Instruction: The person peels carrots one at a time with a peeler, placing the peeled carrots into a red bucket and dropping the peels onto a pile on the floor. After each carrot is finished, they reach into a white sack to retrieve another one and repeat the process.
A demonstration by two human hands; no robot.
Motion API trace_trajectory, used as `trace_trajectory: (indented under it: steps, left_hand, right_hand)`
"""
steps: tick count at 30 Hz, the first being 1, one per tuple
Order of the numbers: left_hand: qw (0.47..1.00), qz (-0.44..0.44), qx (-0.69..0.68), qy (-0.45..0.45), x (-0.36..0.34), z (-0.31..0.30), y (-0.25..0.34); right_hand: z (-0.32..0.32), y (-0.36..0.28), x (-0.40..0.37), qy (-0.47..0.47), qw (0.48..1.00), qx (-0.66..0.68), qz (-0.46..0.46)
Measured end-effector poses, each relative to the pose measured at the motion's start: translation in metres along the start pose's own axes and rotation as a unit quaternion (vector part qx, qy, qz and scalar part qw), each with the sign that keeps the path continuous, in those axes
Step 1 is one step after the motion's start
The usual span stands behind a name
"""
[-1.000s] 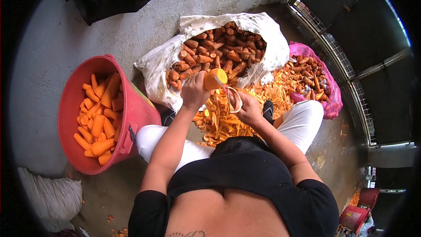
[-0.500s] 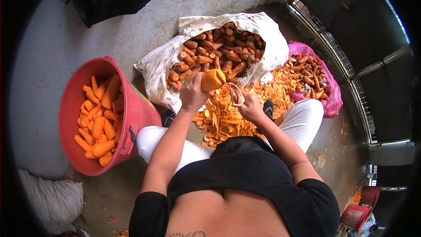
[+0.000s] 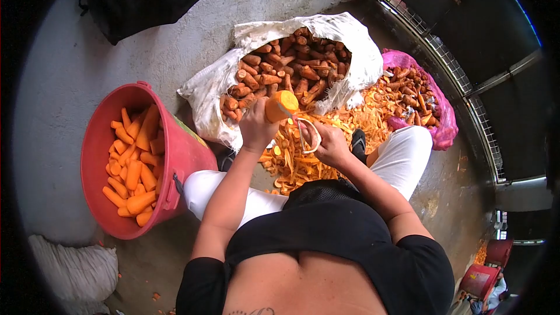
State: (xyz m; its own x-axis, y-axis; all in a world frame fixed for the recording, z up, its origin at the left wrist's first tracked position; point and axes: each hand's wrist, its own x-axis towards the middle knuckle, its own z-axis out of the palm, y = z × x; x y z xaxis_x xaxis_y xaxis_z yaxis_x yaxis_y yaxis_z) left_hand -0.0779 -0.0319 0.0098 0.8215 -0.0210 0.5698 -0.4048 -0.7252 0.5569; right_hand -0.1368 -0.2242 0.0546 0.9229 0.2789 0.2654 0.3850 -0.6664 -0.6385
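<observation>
A thick carrot [image 3: 281, 107], smooth and bright orange, is gripped in my left hand [image 3: 256, 127], its blunt cut end turned up and to the right. My right hand [image 3: 328, 144] is closed round a pale-handled peeler [image 3: 311, 136], whose head is at the carrot's lower right edge. Below both hands spreads a heap of orange peelings [image 3: 297, 166]. Just beyond them a white sack [image 3: 361, 52] lies open, full of unpeeled carrots [image 3: 280, 61]. At my left stands a red bucket [image 3: 189, 154] holding peeled carrots [image 3: 134, 172].
A pink bag [image 3: 446, 128] with carrot scraps sits right of the sack. On the left are a black bag [image 3: 146, 0] by the wall and a pale sack [image 3: 73, 268] on the floor. Red containers [image 3: 481, 279] stand at far right, near a dark panelled wall [image 3: 501, 29].
The carrot has tilted so that its cut end now faces me more. The peeler has moved slightly down and left, and its handle has turned.
</observation>
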Motion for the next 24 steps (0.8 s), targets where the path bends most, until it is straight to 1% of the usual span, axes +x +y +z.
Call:
trace_trajectory:
  steps: [5, 8, 9, 11, 15, 17, 20, 23, 24]
  left_hand:
    - [1.000, 0.010, 0.002, -0.004, -0.001, 0.000, -0.001]
    - [0.999, 0.045, 0.008, 0.027, 0.001, -0.001, 0.001]
    - [0.999, 0.037, 0.009, 0.019, 0.000, -0.001, 0.001]
    - [1.000, 0.020, 0.011, 0.003, -0.002, -0.001, 0.001]
    - [0.999, 0.033, 0.016, 0.015, -0.001, -0.002, 0.003]
    - [0.999, 0.044, 0.019, 0.026, 0.000, -0.003, 0.004]
    - [0.998, 0.029, 0.043, 0.029, -0.002, 0.000, 0.003]
    - [0.999, 0.024, 0.032, 0.031, -0.001, 0.001, 0.003]
    - [0.999, 0.013, 0.023, 0.020, -0.001, 0.000, 0.005]
  right_hand:
    - [-0.002, -0.002, 0.001, 0.011, 1.000, 0.009, -0.003]
    - [-0.001, 0.001, 0.001, -0.002, 1.000, 0.012, 0.024]
    - [0.000, 0.002, 0.000, -0.010, 0.999, 0.014, 0.037]
    - [0.000, 0.003, 0.000, -0.003, 0.999, 0.021, 0.031]
    - [-0.002, 0.008, 0.000, -0.016, 0.999, -0.016, 0.035]
    - [-0.001, 0.009, 0.001, -0.012, 0.998, 0.006, 0.057]
    - [-0.001, 0.013, 0.000, -0.012, 0.997, 0.008, 0.075]
    - [-0.005, 0.010, 0.004, -0.026, 0.995, 0.014, 0.096]
    - [-0.006, 0.009, 0.005, -0.033, 0.994, 0.020, 0.106]
